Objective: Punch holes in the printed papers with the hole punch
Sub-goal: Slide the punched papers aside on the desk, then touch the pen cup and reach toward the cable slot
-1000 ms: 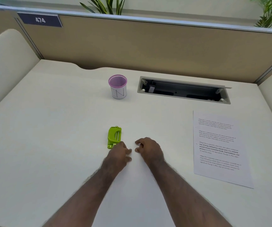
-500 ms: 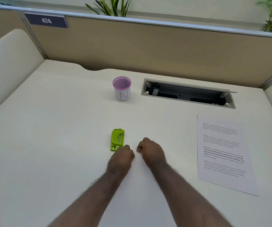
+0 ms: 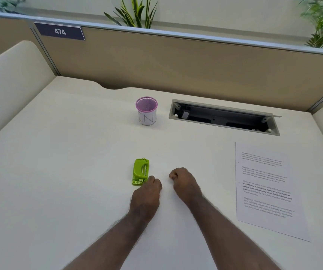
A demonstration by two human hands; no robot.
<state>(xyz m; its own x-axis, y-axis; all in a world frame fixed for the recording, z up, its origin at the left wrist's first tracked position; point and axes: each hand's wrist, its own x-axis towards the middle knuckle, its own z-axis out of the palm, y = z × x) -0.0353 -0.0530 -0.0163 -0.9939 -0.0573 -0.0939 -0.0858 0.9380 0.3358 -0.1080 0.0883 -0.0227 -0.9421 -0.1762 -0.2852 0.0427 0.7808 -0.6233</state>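
Note:
A small lime-green hole punch lies flat on the white desk near the middle. My left hand rests as a loose fist just below and right of it, knuckles at its near corner, holding nothing. A short gap to the right, my right hand is curled into a fist on the desk, also with nothing in it. The printed paper lies flat at the right side, well apart from both hands.
A pink mesh pen cup stands behind the punch. An open cable tray slot is cut into the desk at the back right. Beige partition walls close the desk at the back and sides.
Both hands have curled from loosely spread fingers into fists and stayed nearly in place. The view has tilted a little, so everything sits lower in the frame.

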